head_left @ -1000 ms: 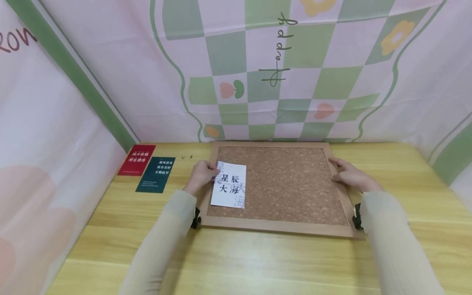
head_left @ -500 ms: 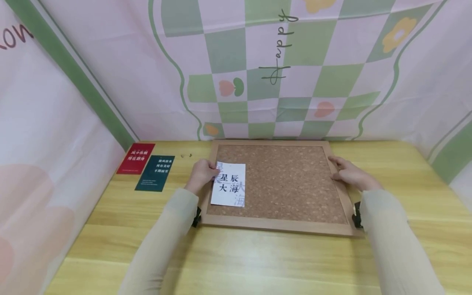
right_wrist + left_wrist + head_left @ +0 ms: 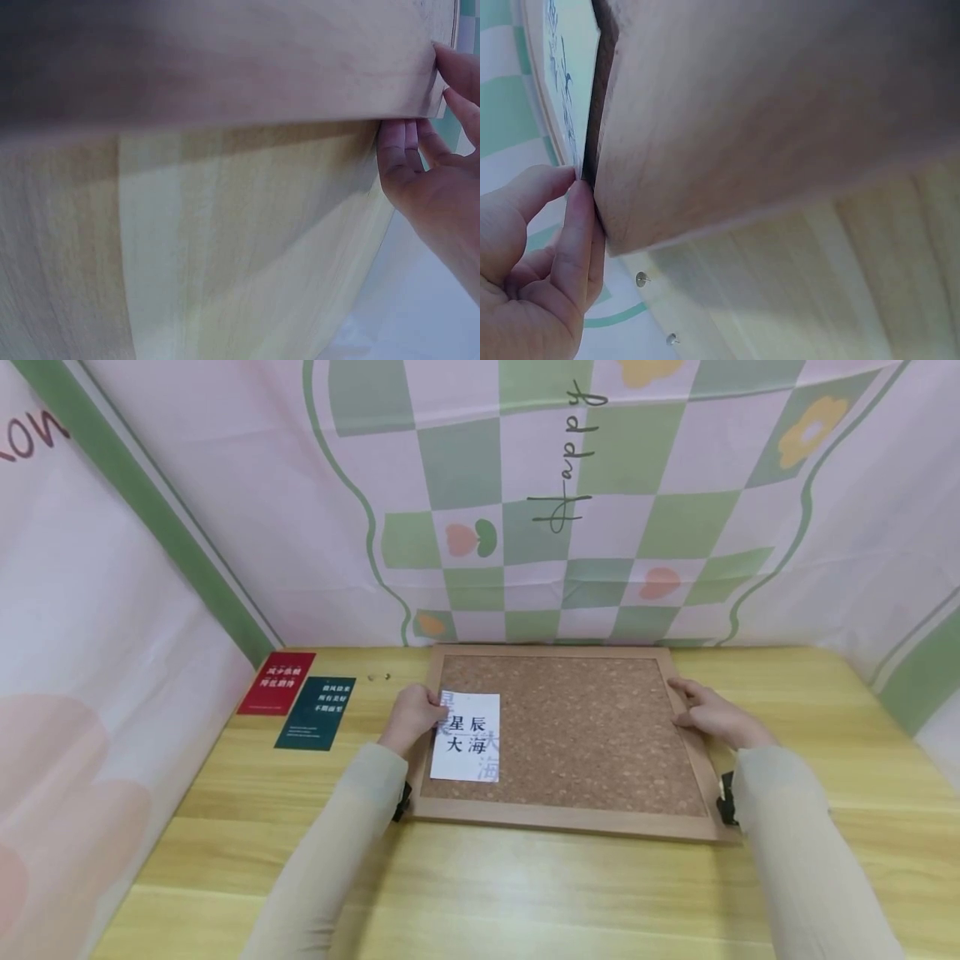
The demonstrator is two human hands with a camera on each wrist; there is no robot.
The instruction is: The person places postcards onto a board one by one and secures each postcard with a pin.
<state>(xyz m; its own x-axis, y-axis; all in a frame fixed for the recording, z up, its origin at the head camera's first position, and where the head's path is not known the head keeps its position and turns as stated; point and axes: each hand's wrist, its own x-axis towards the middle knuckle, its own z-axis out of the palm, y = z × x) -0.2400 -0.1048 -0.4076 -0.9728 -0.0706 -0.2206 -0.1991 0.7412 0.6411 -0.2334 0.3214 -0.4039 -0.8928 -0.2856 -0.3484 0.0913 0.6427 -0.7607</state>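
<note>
A white card (image 3: 465,760) with dark Chinese characters lies over the left part of a wood-framed corkboard (image 3: 600,735). With thumb and fingertips, my left hand (image 3: 412,717) pinches the card's left edge; the pinch shows closely in the left wrist view, where the card (image 3: 574,64) stands slightly off the cork. My right hand (image 3: 712,717) holds the right side of the board's frame. In the right wrist view, several fingers (image 3: 397,154) rest against the frame's lower edge, while the thumb lies higher on it.
Left of the board, a red card (image 3: 277,683) and a dark green card (image 3: 315,714) lie on the wooden table (image 3: 480,893). Near them are two small thumbtacks (image 3: 642,279), points showing. A patterned cloth (image 3: 532,460) hangs behind the table.
The white card has shifted very slightly down and right on the board with my left hand. My right hand stays at the frame.
</note>
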